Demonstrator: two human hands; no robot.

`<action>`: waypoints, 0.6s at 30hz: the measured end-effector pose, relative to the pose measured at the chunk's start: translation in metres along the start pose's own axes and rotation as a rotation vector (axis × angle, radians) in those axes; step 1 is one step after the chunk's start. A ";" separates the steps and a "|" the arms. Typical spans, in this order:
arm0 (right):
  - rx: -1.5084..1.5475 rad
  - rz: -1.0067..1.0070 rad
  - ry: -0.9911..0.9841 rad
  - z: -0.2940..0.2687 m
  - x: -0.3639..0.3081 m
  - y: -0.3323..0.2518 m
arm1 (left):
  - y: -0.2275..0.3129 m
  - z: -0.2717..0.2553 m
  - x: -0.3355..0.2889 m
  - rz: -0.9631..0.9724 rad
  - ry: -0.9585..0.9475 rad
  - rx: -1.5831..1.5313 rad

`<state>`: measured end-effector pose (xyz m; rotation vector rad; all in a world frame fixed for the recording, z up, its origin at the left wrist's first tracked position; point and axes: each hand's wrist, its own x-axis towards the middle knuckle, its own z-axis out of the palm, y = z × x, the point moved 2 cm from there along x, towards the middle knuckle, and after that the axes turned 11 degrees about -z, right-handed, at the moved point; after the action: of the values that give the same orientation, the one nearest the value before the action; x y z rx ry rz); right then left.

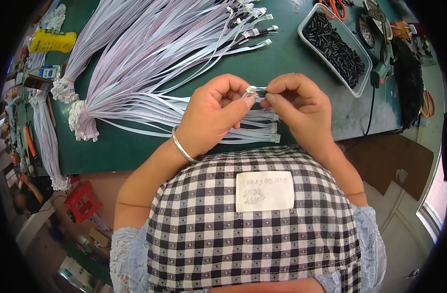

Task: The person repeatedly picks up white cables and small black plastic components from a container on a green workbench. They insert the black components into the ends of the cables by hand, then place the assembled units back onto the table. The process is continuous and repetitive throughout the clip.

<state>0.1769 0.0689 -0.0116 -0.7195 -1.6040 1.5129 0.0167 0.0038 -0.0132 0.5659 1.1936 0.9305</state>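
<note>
Both my hands meet above the near edge of a green table (116,151). My left hand (214,112), with a silver bangle on its wrist, pinches the end of a thin white flat cable (253,91) between thumb and forefinger. My right hand (301,105) pinches a small dark piece against that same cable end. Under my hands lies a small row of white flat cables with white connectors (262,129). Large bundles of white and pinkish flat cables (145,58) fan out across the table beyond my left hand.
A clear plastic tray of small black tubes (336,49) stands at the far right. Orange-handled scissors (336,9) and tools lie behind it. A yellow bottle (52,41) sits far left. More cable bundles (45,141) hang at the left edge. A red stool (82,201) stands below.
</note>
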 end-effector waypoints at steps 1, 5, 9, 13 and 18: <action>-0.005 -0.010 -0.003 0.000 0.000 0.000 | 0.000 0.000 0.000 0.006 0.000 0.007; -0.036 -0.024 -0.008 -0.001 -0.001 0.001 | 0.000 0.000 0.000 0.010 -0.003 0.013; -0.053 -0.037 -0.012 0.000 -0.001 0.000 | -0.002 -0.001 0.000 0.016 -0.004 0.016; -0.102 -0.053 -0.031 0.000 -0.001 0.002 | -0.003 -0.001 0.000 0.024 0.009 0.013; -0.117 -0.072 -0.034 0.000 -0.002 0.004 | -0.003 -0.001 0.001 0.024 -0.005 0.005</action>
<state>0.1773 0.0677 -0.0158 -0.6955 -1.7370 1.3956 0.0168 0.0028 -0.0160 0.5870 1.1867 0.9457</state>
